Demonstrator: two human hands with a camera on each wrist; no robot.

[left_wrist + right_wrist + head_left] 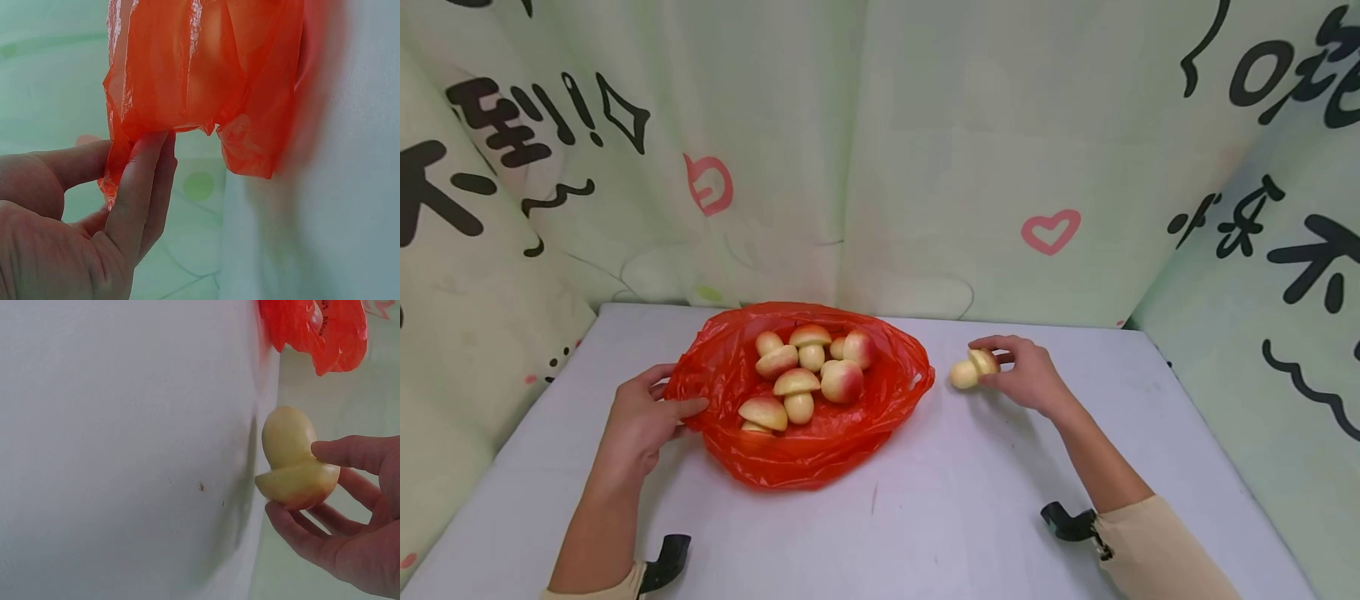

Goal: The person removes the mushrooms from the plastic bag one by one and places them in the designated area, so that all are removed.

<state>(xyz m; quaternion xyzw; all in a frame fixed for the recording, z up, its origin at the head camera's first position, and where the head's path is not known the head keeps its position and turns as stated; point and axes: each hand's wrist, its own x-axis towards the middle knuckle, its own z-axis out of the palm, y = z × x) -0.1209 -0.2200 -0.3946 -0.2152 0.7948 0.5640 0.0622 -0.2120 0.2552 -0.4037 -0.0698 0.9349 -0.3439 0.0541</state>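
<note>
A red plastic bag [865, 429] lies spread wide on the table, its rim rolled out. Inside it rest several mushroom-shaped pieces [797, 383] with pale stems and pinkish caps. At the bag's left edge my left hand [643, 417] pinches the plastic between thumb and fingers; the left wrist view shows the gripped red film [115, 165]. To the right of the bag, my right hand [1026, 375] holds one mushroom-shaped piece [294, 456] by its cap, with thumb on one side and fingers on the other. Its stem points left toward the bag.
The table [925, 517] has a white cover with a few small marks. Behind it and at both sides hangs a pale green curtain [925, 167] with black characters and pink hearts. Black camera mounts [1067, 523] sit at the wrists.
</note>
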